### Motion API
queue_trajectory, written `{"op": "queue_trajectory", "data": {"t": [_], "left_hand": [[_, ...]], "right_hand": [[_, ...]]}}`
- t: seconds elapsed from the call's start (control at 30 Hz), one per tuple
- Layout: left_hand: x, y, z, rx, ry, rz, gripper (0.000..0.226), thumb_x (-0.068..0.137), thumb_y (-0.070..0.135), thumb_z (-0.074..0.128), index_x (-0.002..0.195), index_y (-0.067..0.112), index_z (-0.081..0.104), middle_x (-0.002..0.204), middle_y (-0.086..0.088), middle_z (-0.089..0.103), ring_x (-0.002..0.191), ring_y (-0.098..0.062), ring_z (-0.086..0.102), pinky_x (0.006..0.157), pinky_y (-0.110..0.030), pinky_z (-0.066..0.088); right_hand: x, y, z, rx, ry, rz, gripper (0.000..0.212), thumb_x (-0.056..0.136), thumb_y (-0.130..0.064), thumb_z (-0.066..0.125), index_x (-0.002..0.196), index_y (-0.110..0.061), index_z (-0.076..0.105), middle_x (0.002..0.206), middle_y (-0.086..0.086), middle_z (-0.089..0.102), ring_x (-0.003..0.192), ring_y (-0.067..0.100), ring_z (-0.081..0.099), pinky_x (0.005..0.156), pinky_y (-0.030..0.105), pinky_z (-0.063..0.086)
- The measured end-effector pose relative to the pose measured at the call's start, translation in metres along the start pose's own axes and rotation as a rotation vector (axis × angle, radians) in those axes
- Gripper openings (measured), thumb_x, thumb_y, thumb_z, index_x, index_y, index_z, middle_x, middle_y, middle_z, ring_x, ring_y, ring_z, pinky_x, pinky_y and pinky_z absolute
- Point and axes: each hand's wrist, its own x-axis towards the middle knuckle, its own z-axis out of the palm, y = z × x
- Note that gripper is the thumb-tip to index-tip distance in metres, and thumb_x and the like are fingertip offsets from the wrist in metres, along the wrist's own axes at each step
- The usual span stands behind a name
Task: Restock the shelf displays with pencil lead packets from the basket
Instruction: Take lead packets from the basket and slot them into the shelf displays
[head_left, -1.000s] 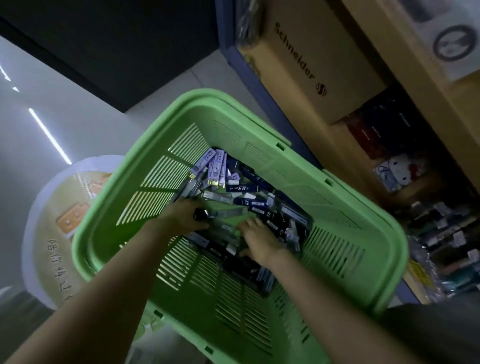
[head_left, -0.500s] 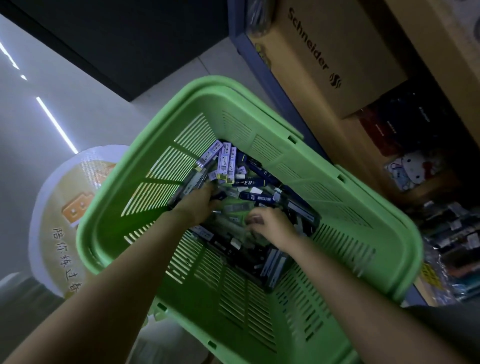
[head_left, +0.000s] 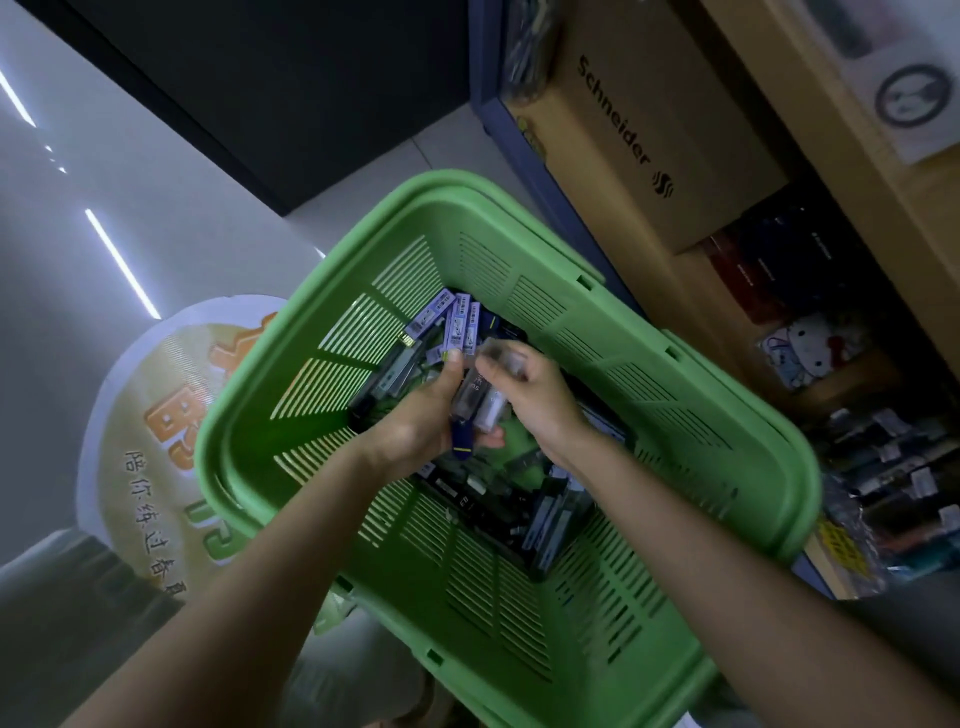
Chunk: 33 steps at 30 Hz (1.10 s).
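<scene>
Both hands have come up out of the pile since half a second ago and now sit over the middle of the green slotted plastic basket (head_left: 753, 431). My left hand (head_left: 415, 421) is curled round a small bundle of clear and dark-blue pencil lead packets (head_left: 475, 405). My right hand (head_left: 535, 395) pinches one clear plastic packet (head_left: 501, 358) at the bundle's upper end; blur hides whether they touch. Other loose packets (head_left: 452, 322) cover the basket floor, far corner to near right side. A brown cardboard box printed "Schneider" (head_left: 649, 130) sits on the wooden shelf (head_left: 893, 223) beyond the basket's far right edge.
</scene>
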Motion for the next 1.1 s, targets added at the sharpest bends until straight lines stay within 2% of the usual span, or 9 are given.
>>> {"op": "queue_trajectory", "data": {"t": [0.17,0.27,0.37,0.47,0.53,0.63,0.83,0.97,1.1], "left_hand": [[-0.018,0.008,-0.002,-0.022,-0.103,-0.004,0.046,0.088,0.041,0.043,0.113,0.004,0.053,0.082,-0.008,0.063,0.073,-0.015,0.062,0.067,-0.024,0.054],[-0.025,0.014,-0.005,-0.038,-0.086,0.001,0.036,0.083,0.029,0.053,0.109,0.004,0.052,0.077,-0.004,0.062,0.066,-0.012,0.06,0.061,-0.021,0.051],[-0.03,0.019,-0.012,-0.002,-0.012,0.037,0.037,0.082,0.021,0.056,0.117,0.011,0.049,0.082,-0.003,0.061,0.067,-0.012,0.06,0.065,-0.022,0.053],[-0.033,0.025,-0.019,0.083,0.074,0.097,0.028,0.093,0.013,0.05,0.121,0.014,0.044,0.087,-0.004,0.059,0.063,-0.007,0.062,0.059,-0.018,0.051],[-0.034,0.027,-0.024,0.108,0.106,0.125,0.027,0.095,0.013,0.048,0.121,0.014,0.043,0.09,-0.005,0.061,0.064,-0.007,0.063,0.061,-0.017,0.051],[-0.035,0.027,-0.03,0.127,0.129,0.117,0.034,0.095,0.014,0.048,0.127,0.01,0.04,0.091,-0.004,0.063,0.07,-0.009,0.065,0.066,-0.019,0.052],[-0.042,0.033,-0.029,0.124,0.122,0.14,0.02,0.095,0.005,0.046,0.112,0.015,0.045,0.086,-0.001,0.062,0.062,-0.006,0.062,0.06,-0.016,0.051],[-0.047,0.037,-0.03,0.15,0.145,0.151,0.014,0.094,0.004,0.047,0.103,0.016,0.047,0.08,-0.002,0.061,0.06,-0.007,0.062,0.058,-0.017,0.051],[-0.049,0.039,-0.037,0.193,0.19,0.158,0.011,0.094,0.004,0.049,0.099,0.014,0.048,0.08,-0.005,0.058,0.062,-0.011,0.059,0.058,-0.02,0.052]], "right_hand": [[-0.004,-0.009,0.018,-0.155,0.031,-0.194,0.033,0.103,-0.023,0.034,0.111,-0.001,0.057,0.107,0.013,0.048,0.085,0.007,0.055,0.068,0.011,0.048],[-0.006,-0.014,0.022,-0.22,-0.013,-0.25,0.042,0.102,-0.03,0.025,0.127,-0.011,0.054,0.119,0.011,0.04,0.097,0.003,0.05,0.075,0.005,0.044],[-0.008,-0.013,0.018,-0.082,-0.006,-0.242,0.035,0.103,-0.029,0.023,0.131,-0.021,0.042,0.131,0.011,0.045,0.109,0.011,0.052,0.09,0.018,0.047],[0.0,0.012,0.01,-0.194,0.125,-0.148,0.029,0.103,-0.023,0.035,0.126,-0.01,0.046,0.116,0.006,0.053,0.103,0.018,0.054,0.088,0.031,0.047],[0.005,0.042,0.01,-0.37,0.014,0.01,0.026,0.101,-0.018,0.043,0.121,-0.005,0.052,0.111,0.006,0.058,0.099,0.019,0.057,0.085,0.03,0.047],[0.002,0.083,0.018,-0.365,-0.155,0.267,0.017,0.098,-0.014,0.049,0.112,-0.006,0.056,0.108,0.011,0.058,0.097,0.018,0.056,0.085,0.028,0.046],[0.005,0.104,0.037,-0.794,-0.317,0.093,0.048,0.094,-0.03,0.057,0.138,-0.014,0.044,0.142,0.007,0.041,0.13,0.025,0.038,0.108,0.04,0.035],[0.015,0.1,0.06,-0.901,-0.356,-0.015,0.055,0.092,-0.039,0.057,0.139,-0.014,0.045,0.143,0.01,0.044,0.135,0.027,0.033,0.11,0.038,0.03],[0.024,0.096,0.064,-0.965,-0.453,0.063,0.059,0.091,-0.047,0.056,0.139,-0.012,0.047,0.142,0.013,0.045,0.133,0.03,0.037,0.108,0.04,0.035]]}}
